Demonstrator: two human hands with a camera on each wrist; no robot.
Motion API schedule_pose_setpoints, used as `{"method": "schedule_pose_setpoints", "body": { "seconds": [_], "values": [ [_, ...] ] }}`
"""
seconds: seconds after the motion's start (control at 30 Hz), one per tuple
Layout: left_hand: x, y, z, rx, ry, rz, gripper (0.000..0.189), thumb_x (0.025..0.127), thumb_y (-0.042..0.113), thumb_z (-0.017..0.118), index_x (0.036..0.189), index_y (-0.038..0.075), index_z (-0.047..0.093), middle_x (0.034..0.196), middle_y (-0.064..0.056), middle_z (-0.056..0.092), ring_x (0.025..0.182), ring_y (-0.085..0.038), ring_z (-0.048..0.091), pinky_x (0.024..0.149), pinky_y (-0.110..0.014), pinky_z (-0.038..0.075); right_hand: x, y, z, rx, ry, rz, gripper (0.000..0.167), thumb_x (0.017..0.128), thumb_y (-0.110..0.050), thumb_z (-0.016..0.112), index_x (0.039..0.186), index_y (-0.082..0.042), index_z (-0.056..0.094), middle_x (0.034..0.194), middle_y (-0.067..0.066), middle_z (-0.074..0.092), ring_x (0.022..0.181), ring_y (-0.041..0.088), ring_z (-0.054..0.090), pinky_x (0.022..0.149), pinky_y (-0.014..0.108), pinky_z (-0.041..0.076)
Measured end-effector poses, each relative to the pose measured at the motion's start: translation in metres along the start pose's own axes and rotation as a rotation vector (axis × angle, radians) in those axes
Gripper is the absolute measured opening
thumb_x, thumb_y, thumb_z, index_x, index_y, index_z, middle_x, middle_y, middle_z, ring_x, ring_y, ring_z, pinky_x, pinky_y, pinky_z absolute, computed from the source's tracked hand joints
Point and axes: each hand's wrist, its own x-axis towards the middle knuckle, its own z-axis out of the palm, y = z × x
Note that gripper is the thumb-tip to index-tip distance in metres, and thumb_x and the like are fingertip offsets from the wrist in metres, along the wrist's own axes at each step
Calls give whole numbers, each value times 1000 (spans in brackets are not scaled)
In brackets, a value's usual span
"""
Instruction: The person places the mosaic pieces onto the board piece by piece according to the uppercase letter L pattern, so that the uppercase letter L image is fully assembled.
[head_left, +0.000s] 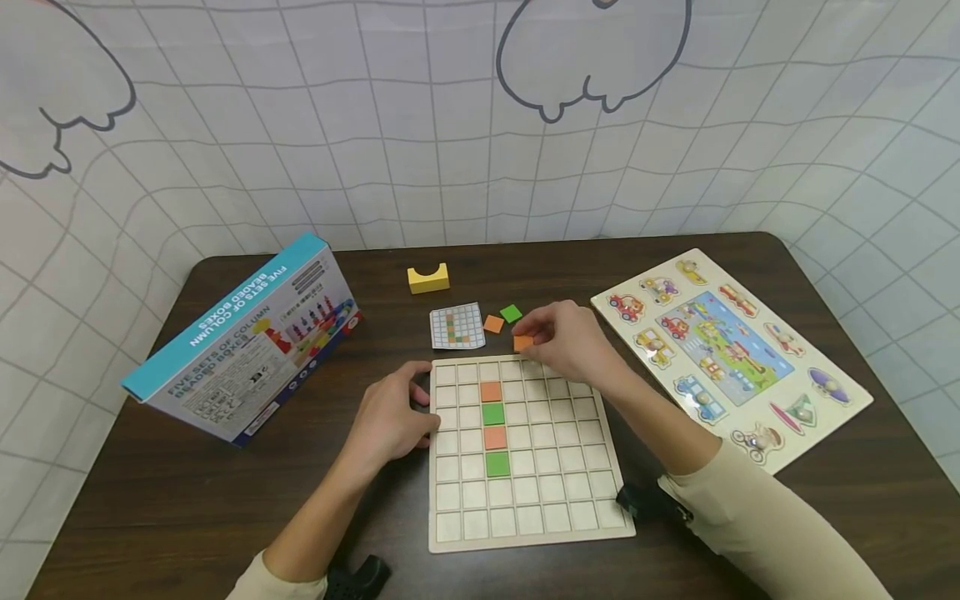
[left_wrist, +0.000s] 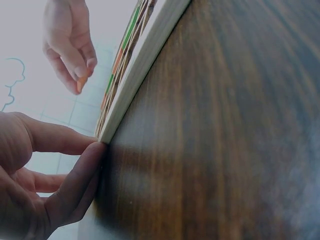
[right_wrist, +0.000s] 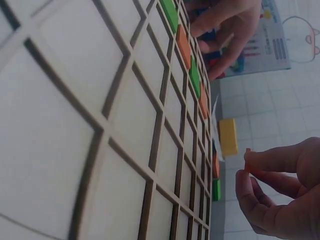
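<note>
My right hand point(head_left: 566, 342) pinches an orange square tile point(head_left: 522, 342) between thumb and fingers, over the far edge of the wooden grid board point(head_left: 555, 490). In the right wrist view that tile point(right_wrist: 247, 160) stands on edge in the fingertips. My left hand point(head_left: 390, 417) holds the board's left edge; in the left wrist view its thumb and a finger meet at the rim point(left_wrist: 111, 131). One column of the grid carries alternating orange point(head_left: 491, 391) and green point(head_left: 492, 413) tiles. Beyond the board lie a pattern card point(head_left: 457, 327), a loose orange tile point(head_left: 493, 323) and a loose green tile point(head_left: 511, 313).
A yellow block point(head_left: 428, 283) with a curved notch stands farther back. At the left is a large blue and white box point(head_left: 255, 342). A picture puzzle board point(head_left: 810, 358) lies at the right, close by my right forearm. A grid-patterned sheet point(head_left: 390, 167) hangs behind the dark table.
</note>
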Motion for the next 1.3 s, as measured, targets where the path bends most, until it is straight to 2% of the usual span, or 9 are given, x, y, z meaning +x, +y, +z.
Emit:
{"method": "schedule_pose_setpoints", "body": {
  "seconds": [0.3, 0.57, 0.77, 1.03, 1.3],
  "values": [
    [0, 0, -1, -2, -5, -7, 74, 82, 1, 79, 150, 10, 52, 104, -13, 61, 55, -17, 67, 48, -28, 55, -16, -6, 5, 26, -15, 2, 21, 85, -8, 82, 105, -14, 80, 97, 4, 68, 91, 20, 61, 77, 32, 49],
    [0, 0, -1, -2, -3, -2, 74, 81, 1, 79, 149, 10, 52, 103, -13, 61, 55, -17, 67, 49, -28, 55, -31, -10, 10, 31, -29, -10, 21, 85, -9, 81, 105, -15, 81, 102, 3, 68, 93, 19, 62, 77, 32, 49],
    [1, 0, 0, -2, -3, -7, 74, 82, 1, 80, 150, 10, 52, 104, -13, 61, 55, -17, 66, 49, -28, 56, -40, -13, 14, 1, -46, 0, 23, 84, -9, 83, 106, -15, 81, 98, 2, 69, 92, 19, 61, 77, 32, 48],
    [1, 0, 0, 2, -3, -9, 74, 82, 2, 80, 150, 11, 52, 104, -13, 61, 55, -17, 66, 50, -29, 56, -52, -17, 18, -16, -49, -37, 24, 83, -8, 84, 106, -14, 81, 101, 2, 71, 90, 16, 63, 76, 31, 52],
    [1, 1, 0, 5, -6, -14, 74, 82, 2, 80, 150, 11, 51, 105, -12, 61, 55, -17, 67, 49, -28, 55, -63, -23, 23, -14, -78, -12, 26, 81, -8, 86, 105, -16, 81, 98, -4, 69, 89, 14, 61, 74, 30, 52]
  ]
}}
